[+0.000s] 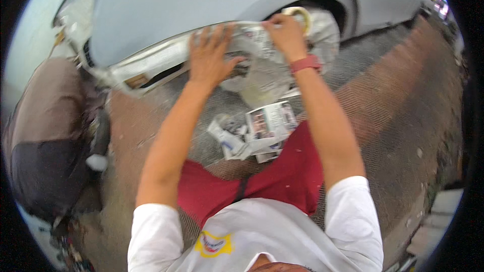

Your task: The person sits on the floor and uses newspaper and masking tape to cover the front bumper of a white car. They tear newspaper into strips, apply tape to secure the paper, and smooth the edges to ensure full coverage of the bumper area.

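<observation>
Newspaper (265,65) hangs wrinkled near a ring-shaped tape roll (307,18).

Classed as a vehicle body or paint workshop, judging by a grey car (201,7) with masking sheets (257,45) along its lower edge and a covering (325,35) over the wheel. Contains also a roll of tape (308,19) at the wheel arch, newspaper (276,121) on ridged flooring (398,116), and a second person (48,116) low beside the bodywork.

Both arms (174,131) stretched forward, left grip (209,60) spread wide, right grip (286,36) curled
</observation>
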`<state>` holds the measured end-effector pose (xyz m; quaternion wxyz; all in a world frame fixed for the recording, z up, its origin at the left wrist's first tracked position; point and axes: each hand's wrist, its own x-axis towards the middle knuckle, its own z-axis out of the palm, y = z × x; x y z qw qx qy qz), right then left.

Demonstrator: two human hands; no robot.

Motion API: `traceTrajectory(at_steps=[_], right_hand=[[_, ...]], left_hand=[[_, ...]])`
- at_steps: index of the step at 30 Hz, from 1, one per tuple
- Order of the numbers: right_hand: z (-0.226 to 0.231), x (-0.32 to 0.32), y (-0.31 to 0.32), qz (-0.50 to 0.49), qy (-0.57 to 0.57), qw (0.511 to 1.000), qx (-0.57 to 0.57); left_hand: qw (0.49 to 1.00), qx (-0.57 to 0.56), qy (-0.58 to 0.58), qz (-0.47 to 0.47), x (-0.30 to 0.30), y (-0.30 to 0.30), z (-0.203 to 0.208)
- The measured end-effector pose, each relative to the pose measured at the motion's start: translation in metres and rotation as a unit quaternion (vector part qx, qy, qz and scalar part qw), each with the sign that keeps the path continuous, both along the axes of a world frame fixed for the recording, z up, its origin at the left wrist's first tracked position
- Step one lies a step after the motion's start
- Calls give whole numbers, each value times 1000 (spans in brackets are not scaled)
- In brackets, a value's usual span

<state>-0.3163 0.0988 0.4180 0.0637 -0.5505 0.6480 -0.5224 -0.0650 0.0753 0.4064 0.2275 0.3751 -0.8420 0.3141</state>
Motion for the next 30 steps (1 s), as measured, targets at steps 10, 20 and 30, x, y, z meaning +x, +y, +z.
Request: traceTrajectory(at_steps=[10, 20, 30], right_hand=[[4, 6, 9, -33, -38, 998, -43], [1, 8, 5, -36, -46, 998, -22], [-27, 18, -5, -18, -102, 995, 16]], left_hand=[[1000, -2, 17, -7, -7, 2, -5], [1000, 18, 21, 3, -11, 5, -1], [999, -26, 33, 1, -16, 6, -3]])
